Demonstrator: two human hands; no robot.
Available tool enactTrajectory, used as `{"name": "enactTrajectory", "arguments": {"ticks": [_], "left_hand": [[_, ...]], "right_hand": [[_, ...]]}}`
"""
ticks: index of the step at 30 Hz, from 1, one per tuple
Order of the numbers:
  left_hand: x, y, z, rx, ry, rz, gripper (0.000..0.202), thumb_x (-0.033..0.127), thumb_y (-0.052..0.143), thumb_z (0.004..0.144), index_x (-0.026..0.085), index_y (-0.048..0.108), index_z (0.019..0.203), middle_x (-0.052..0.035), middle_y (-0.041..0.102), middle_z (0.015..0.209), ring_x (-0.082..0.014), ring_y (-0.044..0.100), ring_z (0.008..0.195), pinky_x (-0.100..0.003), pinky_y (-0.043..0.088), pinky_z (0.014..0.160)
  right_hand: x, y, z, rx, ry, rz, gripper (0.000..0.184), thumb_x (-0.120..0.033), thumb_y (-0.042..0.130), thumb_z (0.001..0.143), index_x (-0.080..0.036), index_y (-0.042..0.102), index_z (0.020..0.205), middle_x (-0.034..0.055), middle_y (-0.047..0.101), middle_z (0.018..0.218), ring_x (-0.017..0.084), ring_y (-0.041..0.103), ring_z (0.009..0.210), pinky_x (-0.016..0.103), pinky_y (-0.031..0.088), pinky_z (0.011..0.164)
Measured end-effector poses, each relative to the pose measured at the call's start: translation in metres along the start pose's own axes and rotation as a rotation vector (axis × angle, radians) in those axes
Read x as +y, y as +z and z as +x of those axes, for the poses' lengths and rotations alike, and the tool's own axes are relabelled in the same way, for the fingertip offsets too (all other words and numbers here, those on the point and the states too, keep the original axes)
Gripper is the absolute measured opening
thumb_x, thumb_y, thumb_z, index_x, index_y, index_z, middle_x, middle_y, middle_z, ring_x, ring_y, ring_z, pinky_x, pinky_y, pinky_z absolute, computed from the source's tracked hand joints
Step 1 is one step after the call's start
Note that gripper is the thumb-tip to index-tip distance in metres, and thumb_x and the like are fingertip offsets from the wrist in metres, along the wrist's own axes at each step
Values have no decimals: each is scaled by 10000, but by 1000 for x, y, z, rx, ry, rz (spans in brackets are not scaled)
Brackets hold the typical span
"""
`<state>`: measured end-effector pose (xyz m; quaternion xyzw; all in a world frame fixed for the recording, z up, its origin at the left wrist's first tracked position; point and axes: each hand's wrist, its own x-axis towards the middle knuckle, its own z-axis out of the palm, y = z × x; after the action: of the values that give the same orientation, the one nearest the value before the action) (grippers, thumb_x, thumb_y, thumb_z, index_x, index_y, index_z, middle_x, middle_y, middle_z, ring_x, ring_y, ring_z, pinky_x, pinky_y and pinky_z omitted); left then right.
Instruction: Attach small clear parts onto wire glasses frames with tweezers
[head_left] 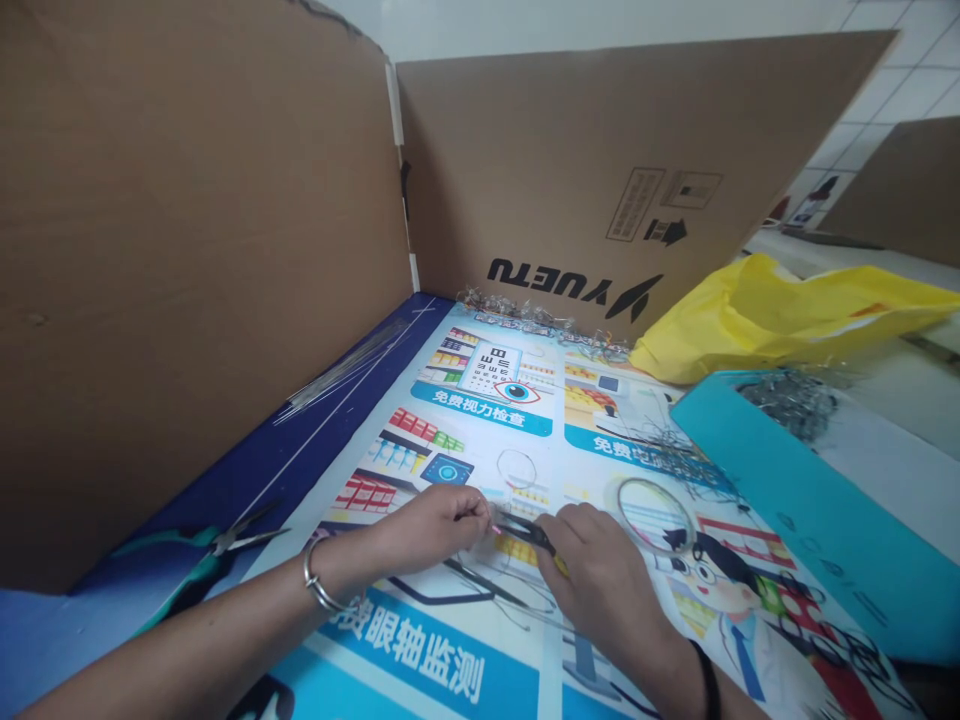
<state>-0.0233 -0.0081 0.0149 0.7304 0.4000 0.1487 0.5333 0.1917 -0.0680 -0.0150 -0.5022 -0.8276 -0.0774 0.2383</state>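
My left hand (427, 525), with a metal bangle on the wrist, rests on a printed poster (480, 400) and pinches a tiny pink piece at its fingertips. Beside it my right hand (600, 570) is closed around small dark pliers (525, 530), whose tips meet the pinched piece. Thin bent wire lies on the poster under both hands.
Teal-handled pliers (214, 555) lie at the left by a cardboard wall (187, 250). Straight wires (341, 370) lie along the blue edge. Two wire rings (656, 515) lie on the poster. A yellow bag (780, 310) and a teal sheet (810, 510) with wire scraps are at the right.
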Motion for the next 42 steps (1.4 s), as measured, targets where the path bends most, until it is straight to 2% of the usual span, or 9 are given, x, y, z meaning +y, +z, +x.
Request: {"name": "enactTrajectory", "arguments": {"ticks": [7, 17, 22, 31, 42], "left_hand": [[-3, 1, 1, -37, 13, 35, 139, 192, 429, 759, 166, 542, 683, 34, 485, 632, -98, 407, 600, -212, 320, 572], [2, 0, -1, -53, 20, 38, 134, 182, 428, 759, 166, 542, 692, 32, 491, 639, -95, 413, 602, -207, 324, 572], [2, 0, -1, -83, 15, 50, 127, 181, 438, 758, 168, 549, 696, 34, 499, 640, -96, 419, 612, -203, 328, 580], [2, 0, -1, -88, 22, 10, 145, 195, 443, 773, 171, 575, 720, 18, 554, 688, -111, 455, 655, -217, 342, 624], [3, 1, -2, -83, -6, 46, 122, 193, 433, 754, 169, 514, 666, 28, 478, 638, -108, 407, 616, -217, 312, 581]], "right_hand": [[-1, -1, 1, -28, -71, -17, 138, -170, 493, 826, -161, 613, 893, 54, 556, 751, 208, 447, 737, 336, 316, 671], [1, -2, 2, -17, -53, -22, 139, -160, 487, 820, -154, 614, 875, 56, 546, 735, 202, 442, 724, 333, 305, 657], [-1, -2, 1, -9, -123, -11, 143, -174, 480, 840, -157, 613, 890, 50, 542, 729, 195, 431, 718, 330, 303, 662], [-2, -8, 5, -41, -188, -126, 168, -147, 446, 863, -162, 612, 882, 39, 514, 697, 183, 415, 680, 329, 282, 637], [0, -8, 3, -63, -214, -190, 150, -148, 468, 862, -149, 607, 920, 45, 526, 718, 189, 419, 691, 337, 288, 639]]}}
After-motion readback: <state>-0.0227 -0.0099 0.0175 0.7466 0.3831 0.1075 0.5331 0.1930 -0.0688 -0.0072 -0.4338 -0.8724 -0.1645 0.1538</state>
